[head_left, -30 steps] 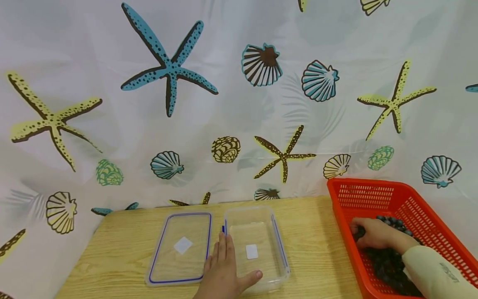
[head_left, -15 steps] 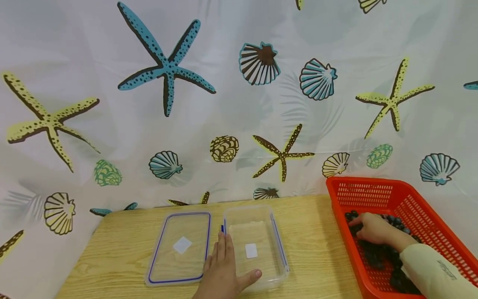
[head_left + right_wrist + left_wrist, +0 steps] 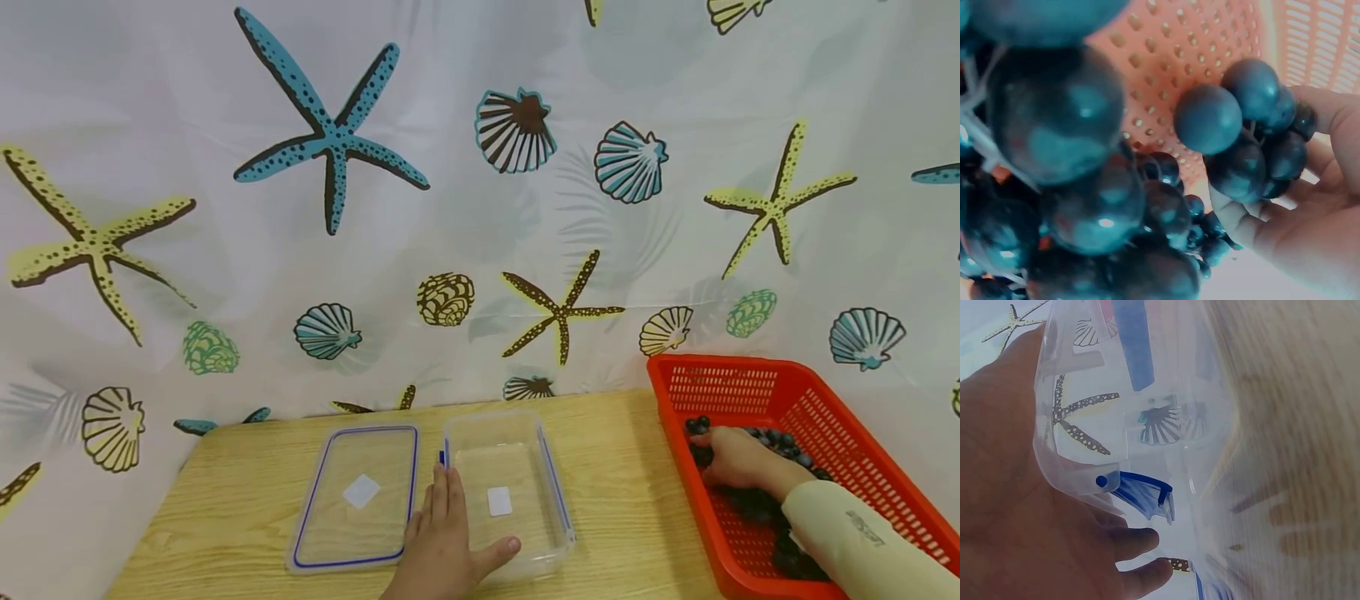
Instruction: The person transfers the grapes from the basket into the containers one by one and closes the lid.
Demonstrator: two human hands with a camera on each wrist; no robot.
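Inside a red plastic basket (image 3: 723, 387), my right hand (image 3: 731, 458) holds a small bunch of dark grapes (image 3: 1241, 134), its fingers and thumb curled around it in the right wrist view. More dark grapes (image 3: 1091, 206) loom large at the left of that view. My left hand (image 3: 438, 537) lies with straight fingers against the left side of a clear plastic container (image 3: 558, 492), thumb spread across its near end. In the left wrist view its palm presses along the container's wall, beside a blue-edged latch (image 3: 1144, 490).
A clear lid (image 3: 318, 533) with a blue seal lies left of the container on the wooden table (image 3: 615, 500). Behind the table hangs a white curtain (image 3: 420, 67) printed with starfish and shells. The basket's raised walls surround my right hand.
My right hand has shifted slightly within the basket, and grapes now show beyond its fingertips by the left wall. The left hand stays at the container. The head view has drifted a little.
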